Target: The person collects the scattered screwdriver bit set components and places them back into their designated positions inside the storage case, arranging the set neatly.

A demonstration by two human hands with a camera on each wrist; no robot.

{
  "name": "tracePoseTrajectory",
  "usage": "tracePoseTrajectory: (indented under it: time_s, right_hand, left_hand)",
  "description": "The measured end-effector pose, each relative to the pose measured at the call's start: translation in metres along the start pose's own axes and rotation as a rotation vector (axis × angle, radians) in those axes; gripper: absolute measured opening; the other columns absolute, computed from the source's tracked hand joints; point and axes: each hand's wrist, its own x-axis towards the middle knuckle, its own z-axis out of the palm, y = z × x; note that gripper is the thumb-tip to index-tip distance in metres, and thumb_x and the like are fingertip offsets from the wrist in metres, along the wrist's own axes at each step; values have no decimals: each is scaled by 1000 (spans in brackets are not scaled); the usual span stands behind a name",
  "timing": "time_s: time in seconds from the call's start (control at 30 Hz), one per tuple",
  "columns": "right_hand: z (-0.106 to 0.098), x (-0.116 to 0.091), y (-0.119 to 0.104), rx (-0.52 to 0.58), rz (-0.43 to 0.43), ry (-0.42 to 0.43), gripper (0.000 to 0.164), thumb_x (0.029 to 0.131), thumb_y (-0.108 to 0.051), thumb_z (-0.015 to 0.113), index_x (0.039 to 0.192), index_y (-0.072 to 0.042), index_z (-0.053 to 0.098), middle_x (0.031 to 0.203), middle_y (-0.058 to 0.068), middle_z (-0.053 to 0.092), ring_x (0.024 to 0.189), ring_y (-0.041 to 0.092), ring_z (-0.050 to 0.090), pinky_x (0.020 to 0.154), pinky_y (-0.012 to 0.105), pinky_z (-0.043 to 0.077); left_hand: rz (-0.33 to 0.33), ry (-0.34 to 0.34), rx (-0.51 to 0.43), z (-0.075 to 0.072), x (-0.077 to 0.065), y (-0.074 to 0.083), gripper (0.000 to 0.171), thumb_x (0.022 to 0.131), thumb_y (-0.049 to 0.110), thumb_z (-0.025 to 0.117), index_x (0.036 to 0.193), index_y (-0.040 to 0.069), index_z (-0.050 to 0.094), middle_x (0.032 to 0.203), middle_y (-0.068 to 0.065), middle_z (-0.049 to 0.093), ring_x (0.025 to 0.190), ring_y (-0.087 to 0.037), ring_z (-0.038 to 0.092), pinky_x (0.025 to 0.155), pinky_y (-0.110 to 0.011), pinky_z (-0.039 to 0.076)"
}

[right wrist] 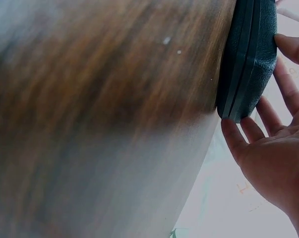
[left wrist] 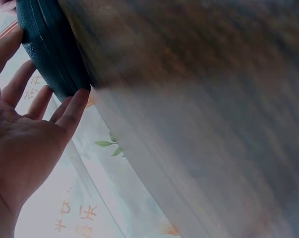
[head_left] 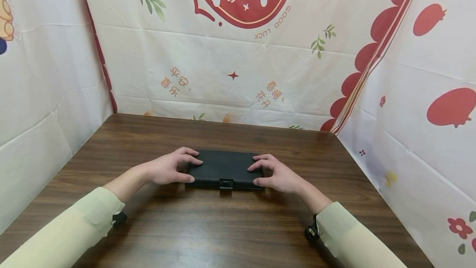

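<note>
A closed black hard case (head_left: 223, 164) with textured sides lies flat on the wooden table, a latch (head_left: 226, 183) at the middle of its near edge. At its left end, my left hand (head_left: 171, 168) holds it, thumb by the near corner and fingers spread over the top and far side. My right hand (head_left: 279, 175) grips the right end in a mirrored way. In the left wrist view, fingertips touch the end of the case (left wrist: 52, 49) around its seam. Fingers also meet the case's other end (right wrist: 248, 59) in the right wrist view. Its contents are hidden.
The brown wood-grain table (head_left: 215, 226) reaches back to a printed cloth (head_left: 223, 53). More cloth hangs at the left (head_left: 41, 82) and right (head_left: 420, 94) sides. A dark band with a device (head_left: 312, 231) sits at the right wrist.
</note>
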Motion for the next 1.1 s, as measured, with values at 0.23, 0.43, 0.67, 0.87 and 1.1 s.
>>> tracePoseTrajectory:
  time_s: [0.23, 0.43, 0.67, 0.87, 1.1]
  right_hand:
    - [-1, -1, -1, -14, 0, 4, 32, 100, -32, 80, 131, -33, 75, 171, 5, 42, 156, 39, 43, 121, 66, 41]
    - [0, -2, -2, -18, -12, -1, 32, 101, -32, 80, 132, -33, 75, 171, 6, 42, 155, 40, 44, 121, 66, 41]
    - [2, -2, -9, -70, 2, 8, 32, 100, -28, 79, 132, -31, 75, 170, 8, 43, 156, 40, 44, 120, 65, 42]
    - [10, 1, -27, -195, -27, 8, 48, 98, -36, 82, 143, -27, 69, 172, 9, 42, 162, 41, 34, 126, 69, 33]
    - [30, 12, -42, -373, -132, -39, 85, 94, -52, 85, 166, -25, 48, 179, 10, 33, 169, 37, 23, 132, 70, 17]
  left_hand:
    - [-17, 1, 45, -1, 1, 4, 56, 103, 36, 78, 154, 19, 66, 173, -14, 37, 159, -45, 38, 125, -67, 36]
    - [-14, 6, 61, -1, 1, 2, 56, 103, 37, 78, 154, 19, 66, 173, -14, 38, 159, -44, 39, 125, -67, 36]
    - [-16, 5, 59, 1, 1, 0, 56, 102, 37, 79, 154, 20, 66, 173, -13, 37, 159, -44, 38, 125, -67, 36]
    - [-38, 6, 49, 0, -1, 1, 56, 102, 37, 79, 154, 21, 66, 174, -12, 36, 160, -43, 37, 126, -66, 35]
    - [-42, 7, 48, 0, 0, 1, 55, 102, 37, 79, 154, 22, 66, 174, -11, 36, 159, -43, 38, 126, -66, 35]
